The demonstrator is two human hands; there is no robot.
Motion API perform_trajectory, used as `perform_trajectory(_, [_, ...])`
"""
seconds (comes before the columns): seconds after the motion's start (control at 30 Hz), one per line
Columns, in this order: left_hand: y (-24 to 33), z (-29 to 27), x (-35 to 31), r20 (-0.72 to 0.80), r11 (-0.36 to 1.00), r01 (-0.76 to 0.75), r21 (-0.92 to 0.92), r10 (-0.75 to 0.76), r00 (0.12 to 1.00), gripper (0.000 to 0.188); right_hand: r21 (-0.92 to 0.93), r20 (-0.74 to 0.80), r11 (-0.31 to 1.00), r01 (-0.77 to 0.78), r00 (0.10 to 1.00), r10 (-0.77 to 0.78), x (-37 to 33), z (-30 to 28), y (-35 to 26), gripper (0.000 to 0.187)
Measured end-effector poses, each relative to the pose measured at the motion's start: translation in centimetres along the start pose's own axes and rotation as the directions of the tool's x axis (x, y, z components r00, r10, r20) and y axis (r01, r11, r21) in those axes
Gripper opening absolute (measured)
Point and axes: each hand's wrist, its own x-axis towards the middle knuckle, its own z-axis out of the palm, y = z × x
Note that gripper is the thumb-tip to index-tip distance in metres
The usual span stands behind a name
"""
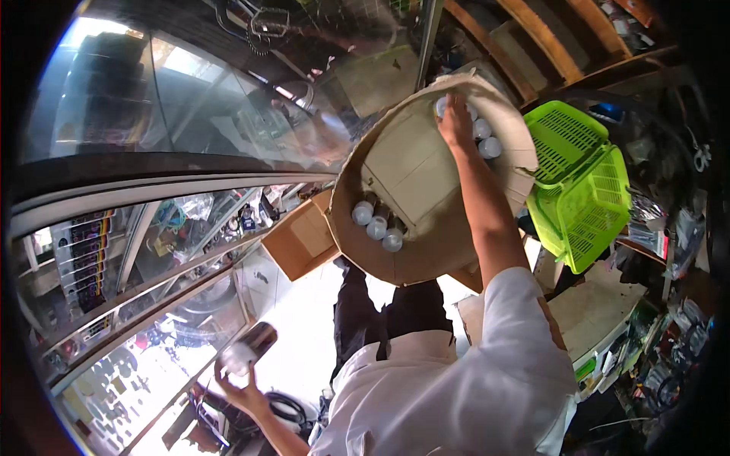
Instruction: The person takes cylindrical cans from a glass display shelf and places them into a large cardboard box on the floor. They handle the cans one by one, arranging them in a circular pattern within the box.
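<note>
In my left hand, at the lower left, a dark brown cylinder with a white rounded end is tilted up to the right, held by the fingers. My right hand reaches into a wide cardboard box in front of me. Its fingers are closed round a white-topped cylinder at the far wall, partly hidden by the hand. Several similar white-topped cylinders stand beside it. Three more white-topped cylinders sit in a row at the box's near left side.
A glass display case with metal frames runs along the left. An open small cardboard box lies below the large one. Bright green plastic baskets hang at the right. Wooden shelving and packed goods crowd the far and right sides.
</note>
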Motion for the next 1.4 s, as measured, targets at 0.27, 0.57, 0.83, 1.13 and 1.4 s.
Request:
perform_trajectory(0.27, [9.9,15.0,-4.4,0.499,0.848,-0.506,-0.159,0.511,0.700,0.072,-0.270,-0.082,0.963,-0.005,0.996,-0.018,1.8,5.6,2.5,0.019])
perform_trajectory(0.57, [11.9,35.2,-8.0,0.664,0.616,-0.699,-0.363,0.697,0.269,0.062,0.075,-0.028,0.997,-0.004,1.000,0.006,-7.4,-1.0,2.9,0.056])
perform_trajectory(0.83, [4.8,46.7,-12.9,0.770,0.611,-0.756,-0.235,0.592,0.239,0.043,0.300,0.085,0.933,-0.197,0.980,0.179,-24.5,-7.9,1.9,0.050])
perform_trajectory(1.13, [7.2,46.6,-13.7,0.844,0.626,-0.773,-0.106,0.468,0.263,0.042,0.297,0.772,0.827,-0.478,0.629,0.086,-29.3,-2.7,-1.6,0.046])
perform_trajectory(1.4, [4.8,47.3,-13.6,0.915,0.809,-0.579,-0.103,0.305,0.263,0.050,0.642,0.561,0.724,-0.254,0.799,-0.217,-34.6,11.4,-0.8,0.044])
